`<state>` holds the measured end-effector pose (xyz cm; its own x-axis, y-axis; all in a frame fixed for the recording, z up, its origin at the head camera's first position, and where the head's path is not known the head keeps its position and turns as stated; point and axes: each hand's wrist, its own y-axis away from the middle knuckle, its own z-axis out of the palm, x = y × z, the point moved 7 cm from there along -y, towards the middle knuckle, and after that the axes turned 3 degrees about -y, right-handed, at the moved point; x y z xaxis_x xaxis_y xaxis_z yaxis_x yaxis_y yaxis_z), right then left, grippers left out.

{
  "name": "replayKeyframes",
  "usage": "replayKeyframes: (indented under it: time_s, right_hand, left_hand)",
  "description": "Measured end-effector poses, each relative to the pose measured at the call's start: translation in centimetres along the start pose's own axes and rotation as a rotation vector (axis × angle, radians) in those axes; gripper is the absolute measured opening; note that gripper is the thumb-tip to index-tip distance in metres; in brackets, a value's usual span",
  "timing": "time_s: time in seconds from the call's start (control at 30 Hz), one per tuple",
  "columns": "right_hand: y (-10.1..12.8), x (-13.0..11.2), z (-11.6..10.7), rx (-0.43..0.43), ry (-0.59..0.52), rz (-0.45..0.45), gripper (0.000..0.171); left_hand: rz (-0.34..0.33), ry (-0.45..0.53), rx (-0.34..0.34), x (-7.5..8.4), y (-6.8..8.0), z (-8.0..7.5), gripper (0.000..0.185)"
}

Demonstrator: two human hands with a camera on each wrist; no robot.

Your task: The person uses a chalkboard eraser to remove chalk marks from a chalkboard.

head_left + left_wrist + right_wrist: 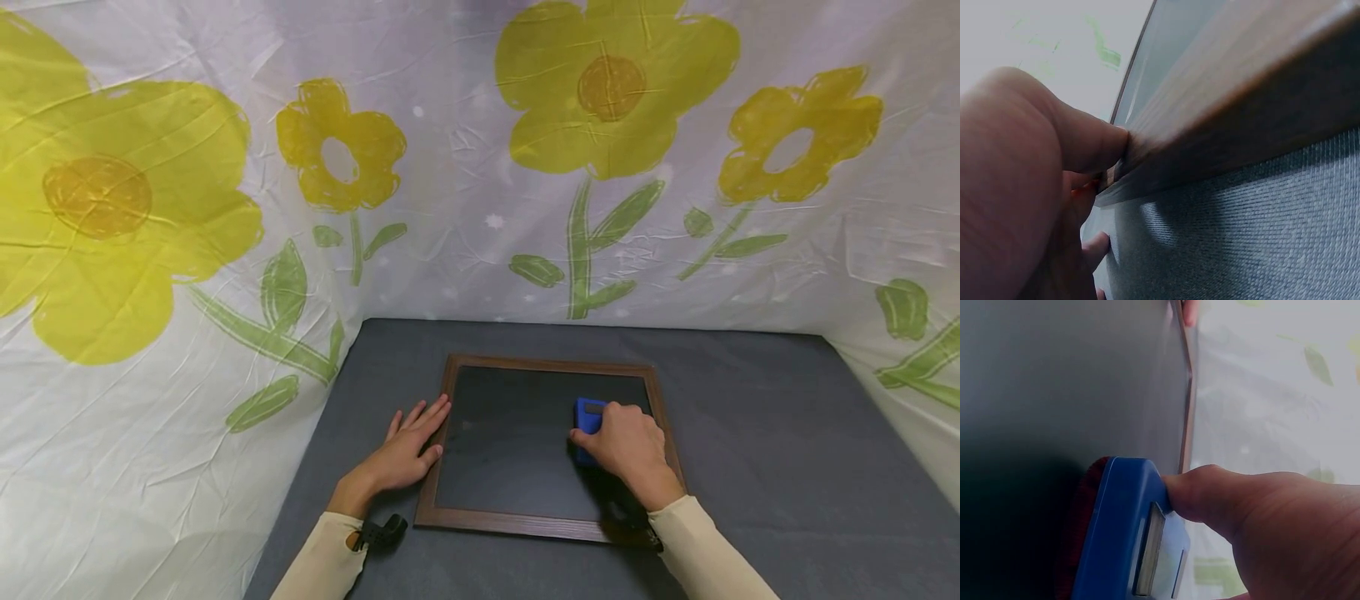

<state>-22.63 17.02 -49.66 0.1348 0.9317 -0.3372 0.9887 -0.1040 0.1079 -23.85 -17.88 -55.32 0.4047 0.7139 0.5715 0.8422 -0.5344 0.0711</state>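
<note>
Nearest the viewer, two cream sleeves reach forward over a desk covered in grey woven cloth [750, 433]. A small black clip-like piece [382, 532] sits at the left wrist; what it is cannot be made out.

A rectangular blackboard with a dark brown wooden frame [551, 527] lies flat on the desk, and both hands work at it. The left hand [405, 450] rests flat on the cloth, fingers [427, 414] straight and slightly spread, touching the frame's left edge. In the left wrist view, the thumb [1094, 147] presses against the frame's side.

The right hand [626, 446] lies over the board's right part, its fingers curled around a blue plastic eraser block [588, 414]. The hand covers most of the block. In the right wrist view, the thumb [1204, 497] clamps the blue side, and a dark red pad [1082, 519] under the block lies on the dark surface.

Beyond the desk and at both sides hangs a creased white sheet printed with big yellow flowers and green leaves [480, 167], closing in the space.
</note>
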Motion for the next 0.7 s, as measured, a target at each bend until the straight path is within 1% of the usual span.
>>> replayKeyframes:
  time_s: [0.33, 0.47, 0.63, 0.7]
  right_hand:
    - [0.3, 3.4, -1.0, -0.019, 0.0, 0.061, 0.072]
    - [0.5, 4.6, -1.4, -0.031, -0.005, 0.084, 0.07]
    - [0.6, 5.8, -2.0, -0.025, -0.013, 0.098, 0.073]
    - [0.7, 6.1, -2.1, -0.027, -0.013, 0.102, 0.074]
  left_hand:
    - [-0.008, -0.002, 0.005, -0.2, 0.0, 0.1, 0.072]
    - [-0.001, 0.002, 0.012, -0.2, 0.0, 0.1, 0.072]
    - [0.057, 0.045, 0.063, -0.1, 0.2, -0.1, 0.069]
    - [0.109, 0.067, 0.093, -0.4, 0.3, 0.0, 0.068]
